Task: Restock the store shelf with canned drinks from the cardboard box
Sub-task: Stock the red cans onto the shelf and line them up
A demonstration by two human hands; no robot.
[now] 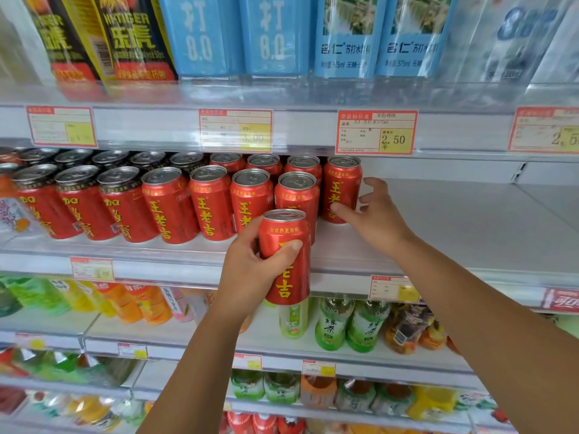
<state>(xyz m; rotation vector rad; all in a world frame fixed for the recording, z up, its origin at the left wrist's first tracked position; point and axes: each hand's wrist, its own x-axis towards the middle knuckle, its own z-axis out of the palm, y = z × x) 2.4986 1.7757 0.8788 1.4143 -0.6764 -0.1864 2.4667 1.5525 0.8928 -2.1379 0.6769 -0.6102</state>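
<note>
My left hand (250,270) grips a red can with yellow characters (286,261), held upright in front of the middle shelf's front edge. My right hand (372,214) reaches onto the white shelf (454,220); its thumb touches the rightmost red can (342,186) and its fingers spread loosely beside that can. Rows of the same red cans (213,202) fill the shelf's left half. The cardboard box is out of view.
The shelf above carries blue-labelled water bottles (272,36) and black-and-yellow bottles (131,39), with price tags (376,133) along its rail. Shelves below hold green tea bottles (351,324) and orange juice bottles (141,302). Bare shelf surface lies to the right of the cans.
</note>
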